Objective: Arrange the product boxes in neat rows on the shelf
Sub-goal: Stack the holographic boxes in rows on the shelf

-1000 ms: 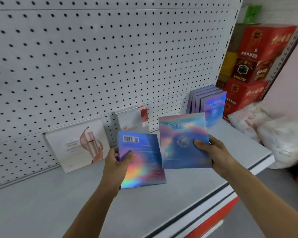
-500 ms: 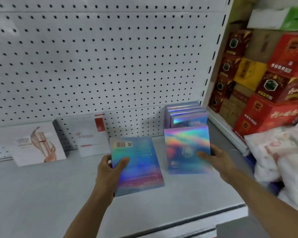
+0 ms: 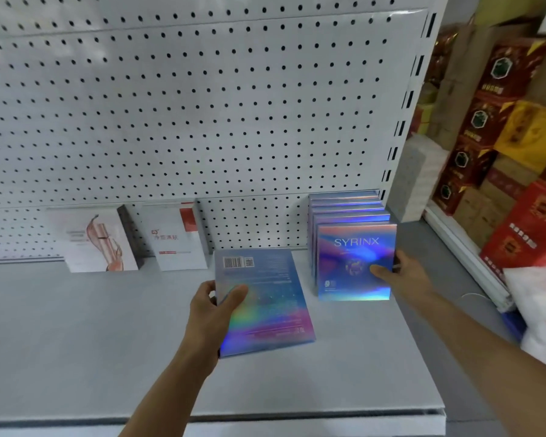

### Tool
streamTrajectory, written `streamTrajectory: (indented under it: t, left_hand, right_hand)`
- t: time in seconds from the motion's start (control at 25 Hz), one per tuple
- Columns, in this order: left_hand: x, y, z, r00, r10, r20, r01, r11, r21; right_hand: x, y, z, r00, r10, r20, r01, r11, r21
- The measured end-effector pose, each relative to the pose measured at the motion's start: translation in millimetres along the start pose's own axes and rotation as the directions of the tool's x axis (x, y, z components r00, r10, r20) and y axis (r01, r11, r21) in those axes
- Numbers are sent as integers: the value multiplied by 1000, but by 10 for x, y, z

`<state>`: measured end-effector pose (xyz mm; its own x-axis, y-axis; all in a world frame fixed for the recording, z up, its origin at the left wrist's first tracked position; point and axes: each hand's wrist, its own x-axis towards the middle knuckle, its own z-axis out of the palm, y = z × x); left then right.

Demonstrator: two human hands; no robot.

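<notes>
White pegboard [image 3: 202,115] behind, grey shelf [image 3: 92,326] below.

Left hand [image 3: 212,307] clamped on the left edge of a holographic box [image 3: 265,304]: thumb curled over the top face, fingers tucked out of sight beneath. Box held barcode side up, tilted, near the middle of the shelf; whether its far edge rests on the shelf, cannot tell.

Right hand [image 3: 404,279] gripping the right edge of the SYRINX box [image 3: 355,261]: thumb laid across the front face, fingers wrapped round the side. Box upright, front face forward, bottom edge down at the shelf, pressed against the front of a row of holographic boxes [image 3: 344,205] standing near the shelf's back right corner.

Counted: five box tops visible in that row behind the gripped one, so about six upright there in all, plus the one in the left hand. Two white product boxes leaning against the pegboard along the back edge, left of the middle: one printed with a reddish bottle [image 3: 95,239], one with a red block and red characters [image 3: 177,238], just beside each other.

Holographic boxes flat, thin, nearly square, iridescent blue to pink with rainbow sheen; white "SYRINX" lettering over a round emblem on the front; barcode, small code square and fine print on the back.

Beyond the shelf's right end, stacked red and yellow cartons [image 3: 501,137] and white plastic bags [image 3: 542,310].
</notes>
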<state>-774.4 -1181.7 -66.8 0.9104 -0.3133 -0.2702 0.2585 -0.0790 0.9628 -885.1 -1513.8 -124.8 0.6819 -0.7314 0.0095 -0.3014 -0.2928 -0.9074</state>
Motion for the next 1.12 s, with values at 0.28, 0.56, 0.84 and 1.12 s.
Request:
streamTrajectory:
  t: [0.28,0.56,0.84,1.12]
  left_hand:
    - [-109,77,24,1000,-28,2,28,998,-55]
    - [-221,142,73,998,-56,17,57,995,-85]
    - [-227,241,-10,992,-127,-25,126,991,-40]
    - [-138,271,-191,996,-85,41,86,996,-26]
  right_hand:
    - [-115,-69,145,983,-20,-184,-7,989,-146]
    - [-840,-591,399,837,-543,66,538,797,-274]
    - [-995,-727,650,546,-574,610,829,474,-295]
    - [-886,-1078,552,947,-271,175,180,894,409]
